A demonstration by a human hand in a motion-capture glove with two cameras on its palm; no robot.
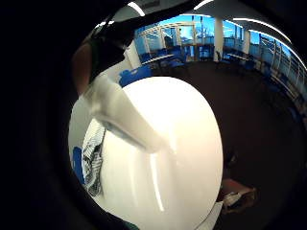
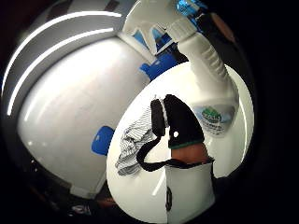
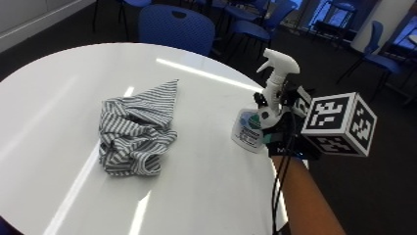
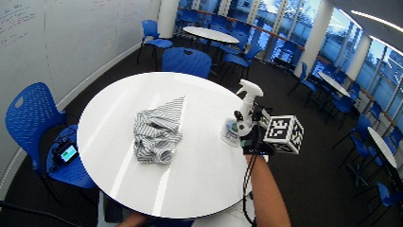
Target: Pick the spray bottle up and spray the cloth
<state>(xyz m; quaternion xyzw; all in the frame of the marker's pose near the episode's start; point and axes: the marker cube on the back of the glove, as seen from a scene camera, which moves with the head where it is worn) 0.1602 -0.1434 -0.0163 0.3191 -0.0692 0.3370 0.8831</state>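
Observation:
A white spray bottle (image 3: 249, 128) with a green label stands upright at the right edge of the round white table (image 3: 58, 93), nozzle pointing left. My gloved right hand (image 3: 281, 133) wraps its fingers round the bottle's neck from the right side. In the thumb side palm view the bottle (image 2: 210, 70) lies close to the palm, with the black thumb (image 2: 180, 122) in front of it. A crumpled grey-and-white striped cloth (image 3: 140, 129) lies on the middle of the table, apart from the bottle, to its left. The wide outside view shows cloth (image 4: 156, 130) and bottle (image 4: 243, 106) the same way.
The bottle stands very near the table's rim (image 4: 249, 182) on my arm's side. A blue chair (image 3: 176, 22) stands behind the table's far side, and another blue chair (image 4: 31, 118) to its left. More tables and chairs stand further back.

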